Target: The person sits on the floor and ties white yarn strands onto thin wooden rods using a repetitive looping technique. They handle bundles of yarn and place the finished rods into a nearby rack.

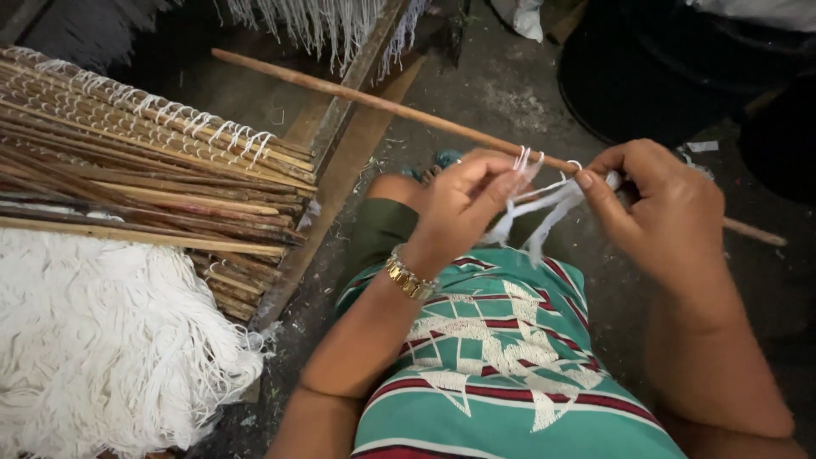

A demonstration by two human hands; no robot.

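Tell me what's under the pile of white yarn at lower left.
The white yarn pile lies over the lower ends of the bundled wooden sticks, which run out from its top edge. Whatever else sits beneath is covered. Both hands work elsewhere, looping white cord.

Stick bundle (153, 170) far left, above yarn heap (102, 340); rod (382, 104) crosses ahead over lap

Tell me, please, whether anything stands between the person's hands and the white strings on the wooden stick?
Nothing visible does: the left hand and the right hand already pinch the white strings looped on the wooden stick.
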